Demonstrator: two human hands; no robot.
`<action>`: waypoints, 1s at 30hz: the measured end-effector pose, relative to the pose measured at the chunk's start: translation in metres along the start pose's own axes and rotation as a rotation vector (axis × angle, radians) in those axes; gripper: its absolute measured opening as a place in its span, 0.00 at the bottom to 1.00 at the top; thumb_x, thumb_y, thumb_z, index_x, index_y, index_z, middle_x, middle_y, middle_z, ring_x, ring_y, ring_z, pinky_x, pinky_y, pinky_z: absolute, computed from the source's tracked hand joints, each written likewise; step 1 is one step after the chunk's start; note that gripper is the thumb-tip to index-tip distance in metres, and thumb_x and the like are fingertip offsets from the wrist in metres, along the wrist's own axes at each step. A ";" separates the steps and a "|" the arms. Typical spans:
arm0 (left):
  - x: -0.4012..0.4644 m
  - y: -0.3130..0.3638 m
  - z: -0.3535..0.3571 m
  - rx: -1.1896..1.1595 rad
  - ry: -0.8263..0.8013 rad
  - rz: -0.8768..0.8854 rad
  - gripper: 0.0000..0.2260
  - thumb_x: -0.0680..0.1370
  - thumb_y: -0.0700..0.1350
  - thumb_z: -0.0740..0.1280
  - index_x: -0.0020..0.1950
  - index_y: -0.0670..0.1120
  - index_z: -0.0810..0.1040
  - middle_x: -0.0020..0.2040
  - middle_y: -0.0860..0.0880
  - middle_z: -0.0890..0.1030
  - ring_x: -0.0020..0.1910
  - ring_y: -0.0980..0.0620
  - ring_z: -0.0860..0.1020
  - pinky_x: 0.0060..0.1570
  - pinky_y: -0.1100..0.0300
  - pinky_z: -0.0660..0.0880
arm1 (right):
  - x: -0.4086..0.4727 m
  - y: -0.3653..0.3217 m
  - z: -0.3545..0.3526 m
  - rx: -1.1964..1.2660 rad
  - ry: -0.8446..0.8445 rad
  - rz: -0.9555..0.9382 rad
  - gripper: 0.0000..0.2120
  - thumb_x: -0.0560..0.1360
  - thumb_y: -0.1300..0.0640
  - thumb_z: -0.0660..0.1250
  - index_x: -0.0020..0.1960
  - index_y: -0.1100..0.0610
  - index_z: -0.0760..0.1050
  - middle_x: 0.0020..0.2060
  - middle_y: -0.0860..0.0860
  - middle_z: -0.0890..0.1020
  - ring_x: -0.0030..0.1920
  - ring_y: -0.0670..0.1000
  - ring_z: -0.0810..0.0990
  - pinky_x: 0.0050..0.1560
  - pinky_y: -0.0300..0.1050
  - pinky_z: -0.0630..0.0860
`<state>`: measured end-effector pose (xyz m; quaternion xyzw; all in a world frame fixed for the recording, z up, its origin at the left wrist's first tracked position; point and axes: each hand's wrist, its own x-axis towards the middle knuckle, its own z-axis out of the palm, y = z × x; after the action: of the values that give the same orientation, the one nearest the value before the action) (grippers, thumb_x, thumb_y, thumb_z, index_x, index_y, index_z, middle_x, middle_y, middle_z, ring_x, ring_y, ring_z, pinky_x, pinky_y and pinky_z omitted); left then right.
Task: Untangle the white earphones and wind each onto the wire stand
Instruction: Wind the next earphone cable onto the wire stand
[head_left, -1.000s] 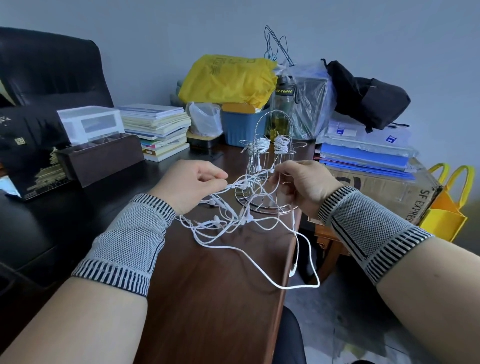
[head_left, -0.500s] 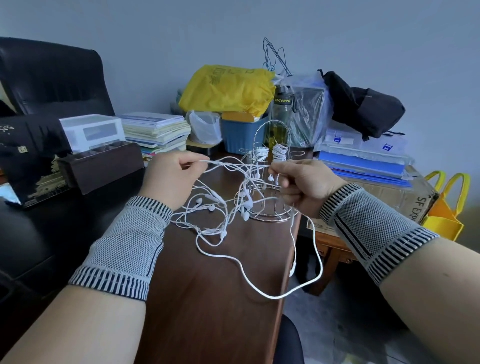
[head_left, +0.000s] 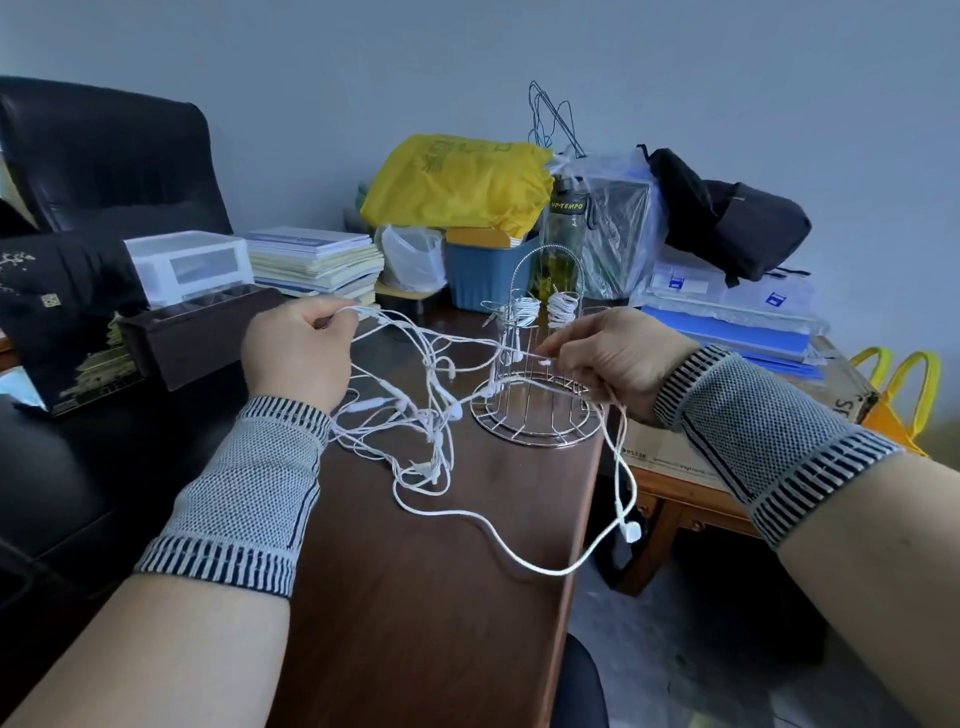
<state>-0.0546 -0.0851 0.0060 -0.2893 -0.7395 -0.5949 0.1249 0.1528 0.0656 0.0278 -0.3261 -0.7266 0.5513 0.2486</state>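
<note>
A tangle of white earphones (head_left: 415, 415) hangs between my hands above the brown table (head_left: 431, 597). My left hand (head_left: 296, 353) pinches a cable end at the upper left. My right hand (head_left: 608, 358) pinches another cable in front of the wire stand (head_left: 535, 395). One long loop trails across the table and over its right edge, where an earbud (head_left: 631, 531) dangles. Two white earphones (head_left: 545, 309) sit wound on the arms of the stand.
Behind the stand are a blue bin (head_left: 488, 275), a yellow bag (head_left: 457, 182), a bottle (head_left: 563, 244) and stacked books (head_left: 317, 260). A dark wooden box (head_left: 197, 332) stands at the left. A cardboard box (head_left: 675, 441) and yellow tote (head_left: 904, 405) lie right of the table.
Both hands have risen and drawn apart, the left going up and to the left. The tangle is lifted and stretched wider, and the long loop has shifted on the table.
</note>
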 end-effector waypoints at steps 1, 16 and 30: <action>0.001 -0.001 -0.001 -0.009 0.007 -0.023 0.08 0.76 0.44 0.69 0.52 0.45 0.86 0.48 0.49 0.85 0.50 0.52 0.81 0.57 0.58 0.76 | 0.000 0.001 -0.002 -0.043 0.013 0.028 0.09 0.69 0.74 0.63 0.39 0.63 0.79 0.25 0.51 0.78 0.21 0.46 0.64 0.21 0.33 0.61; -0.010 0.008 0.013 -0.319 -0.304 -0.194 0.08 0.81 0.43 0.60 0.42 0.49 0.74 0.36 0.52 0.85 0.39 0.49 0.79 0.40 0.54 0.74 | 0.004 0.016 0.012 0.282 0.160 0.077 0.06 0.77 0.64 0.63 0.42 0.60 0.74 0.25 0.52 0.71 0.22 0.47 0.61 0.23 0.35 0.60; -0.013 0.030 0.002 -0.545 -0.355 -0.220 0.12 0.81 0.41 0.61 0.41 0.49 0.79 0.45 0.47 0.86 0.22 0.56 0.63 0.35 0.62 0.69 | 0.005 0.016 0.044 0.276 0.062 -0.049 0.10 0.77 0.59 0.64 0.39 0.59 0.79 0.21 0.48 0.59 0.21 0.47 0.54 0.26 0.38 0.52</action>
<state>-0.0265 -0.0826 0.0227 -0.3298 -0.5902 -0.7209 -0.1526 0.1211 0.0446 0.0006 -0.2876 -0.6435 0.6295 0.3269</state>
